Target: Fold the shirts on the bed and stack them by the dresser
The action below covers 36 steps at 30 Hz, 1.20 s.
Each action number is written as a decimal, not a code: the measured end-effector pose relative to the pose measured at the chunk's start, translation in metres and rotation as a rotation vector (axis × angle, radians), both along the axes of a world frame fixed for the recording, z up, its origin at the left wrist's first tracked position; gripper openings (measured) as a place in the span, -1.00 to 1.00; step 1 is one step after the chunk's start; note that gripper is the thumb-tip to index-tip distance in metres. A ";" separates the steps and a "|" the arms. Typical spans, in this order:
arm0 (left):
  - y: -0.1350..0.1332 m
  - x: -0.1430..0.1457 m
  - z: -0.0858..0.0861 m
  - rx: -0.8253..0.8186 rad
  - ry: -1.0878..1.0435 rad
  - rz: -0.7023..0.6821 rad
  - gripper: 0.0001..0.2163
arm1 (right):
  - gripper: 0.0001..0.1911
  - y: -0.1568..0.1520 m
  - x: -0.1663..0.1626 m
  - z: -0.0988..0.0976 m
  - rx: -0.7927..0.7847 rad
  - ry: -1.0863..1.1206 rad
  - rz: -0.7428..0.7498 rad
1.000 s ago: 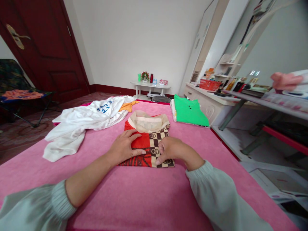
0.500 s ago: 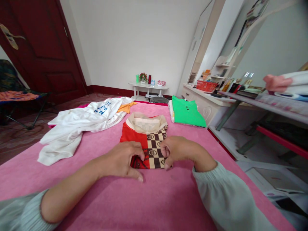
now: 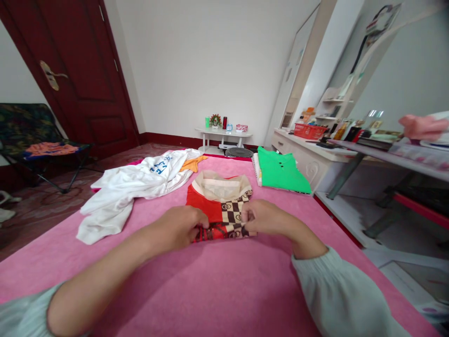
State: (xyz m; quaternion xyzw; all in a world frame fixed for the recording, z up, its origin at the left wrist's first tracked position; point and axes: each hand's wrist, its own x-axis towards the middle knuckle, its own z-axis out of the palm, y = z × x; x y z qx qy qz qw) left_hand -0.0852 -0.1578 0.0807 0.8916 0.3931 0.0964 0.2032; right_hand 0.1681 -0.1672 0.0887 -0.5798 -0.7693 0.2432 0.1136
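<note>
A folded red shirt with a brown-and-cream checkered half lies on the bed in front of me, its pale collar facing away. At its near left corner, my left hand is closed on the fabric. My right hand pinches the near right side, fingers curled over the checkered cloth. Between the hands the near edge is raised and bent into a fold. Some fingertips are hidden by the hands and the cloth.
A pink cover spreads over the bed. To the left lies a loose white garment beside an orange cloth. A stack topped by a green shirt sits at the far right. A dresser and a grey table flank the right side.
Both hands have closed on the shirt's near edge, which was flat and is now lifted and folded upward. The whole view has shifted slightly.
</note>
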 end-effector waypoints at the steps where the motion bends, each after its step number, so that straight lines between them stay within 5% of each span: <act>1: 0.011 -0.001 0.002 -0.088 -0.065 0.011 -0.78 | -0.89 0.008 0.005 -0.006 -0.024 0.158 -0.051; 6: 0.070 -0.004 -0.001 -0.385 -0.349 0.077 -0.89 | -0.88 0.036 0.010 -0.038 0.092 0.625 -0.267; 12: 0.118 0.007 -0.038 -0.325 -0.616 0.285 -0.83 | -0.72 0.047 0.008 -0.057 0.129 0.775 -0.380; 19: 0.132 0.010 -0.064 -0.253 -0.702 0.351 -0.89 | -0.46 0.052 0.014 -0.061 0.049 0.925 -0.410; 29: 0.120 0.006 -0.052 -0.384 -0.678 0.383 -0.74 | -0.59 0.054 0.013 -0.069 0.231 0.977 -0.525; 36: 0.099 -0.021 -0.021 -0.681 -0.609 0.056 -0.21 | -0.61 0.054 0.014 -0.072 0.269 0.988 -0.516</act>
